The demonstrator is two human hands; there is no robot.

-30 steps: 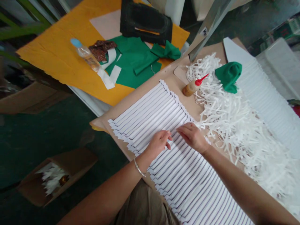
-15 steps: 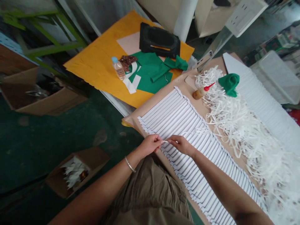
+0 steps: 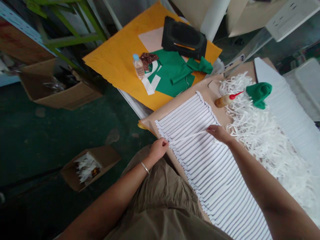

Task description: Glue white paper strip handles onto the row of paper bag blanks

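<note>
A thin white strip (image 3: 188,136) is stretched between my two hands, above a long row of overlapping white pieces with dark edges (image 3: 185,115). My left hand (image 3: 159,148) is closed on the strip's left end, at the near edge of the brown-covered table (image 3: 150,119). Over the row's far side, my right hand (image 3: 218,133) pinches the other end. A heap of loose white strips (image 3: 270,146) lies to the right. Beside it are a glue bottle with a red nozzle (image 3: 223,100) and a bunched green cloth (image 3: 258,94).
A yellow-covered surface (image 3: 112,55) at the back holds green fabric (image 3: 175,71), a small bottle with a blue cap (image 3: 138,68) and a black tray-like object (image 3: 185,38). Cardboard boxes (image 3: 67,98) stand on the floor at left. A white post (image 3: 216,16) rises behind.
My hands were close together and have moved apart, the right one up and to the right, so the strip shows at length between them. The camera view has shifted slightly.
</note>
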